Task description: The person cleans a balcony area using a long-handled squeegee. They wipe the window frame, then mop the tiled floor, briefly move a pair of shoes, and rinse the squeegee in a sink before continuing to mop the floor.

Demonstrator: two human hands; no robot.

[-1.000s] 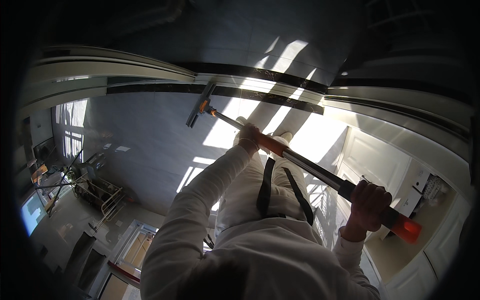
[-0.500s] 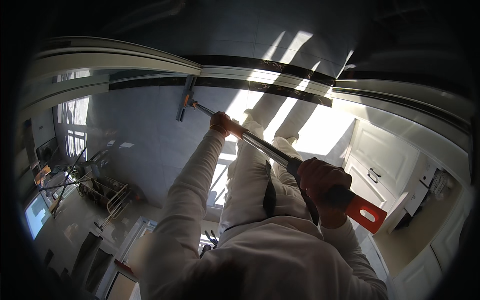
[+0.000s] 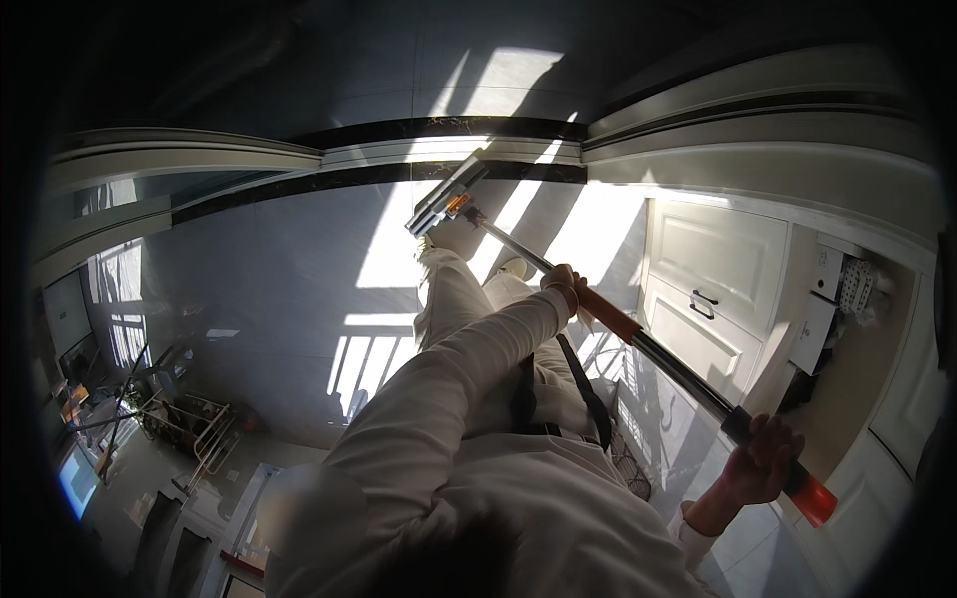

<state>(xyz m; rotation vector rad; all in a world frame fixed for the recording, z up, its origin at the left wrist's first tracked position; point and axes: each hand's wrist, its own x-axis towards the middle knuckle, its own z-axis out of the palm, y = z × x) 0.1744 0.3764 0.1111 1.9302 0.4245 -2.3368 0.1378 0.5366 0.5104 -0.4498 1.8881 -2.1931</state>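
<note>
A long-handled flat mop (image 3: 688,374) slants across in front of me, from the door track down to the lower right. Its narrow grey head (image 3: 439,207), with an orange part at the joint, is at the tiled floor just inside the threshold, beyond my feet. My left hand (image 3: 563,283) is wrapped round the shaft at the top of the brownish-orange sleeve. Farther back, my right hand (image 3: 760,460) grips the black section near the red end piece (image 3: 812,501). Whether the whole head touches the floor I cannot tell.
A white sliding-door track (image 3: 379,151) with dark stone strips crosses the floor ahead. White cabinets (image 3: 723,249) stand on the right, with an open compartment holding boxes (image 3: 815,334). A wire basket (image 3: 630,468) is beside my right leg. A metal rack (image 3: 211,439) stands at the left.
The mop head has swung right along the threshold and turned to slant. My left hand has moved right across my body, and my right hand outward to the lower right. My view has shifted.
</note>
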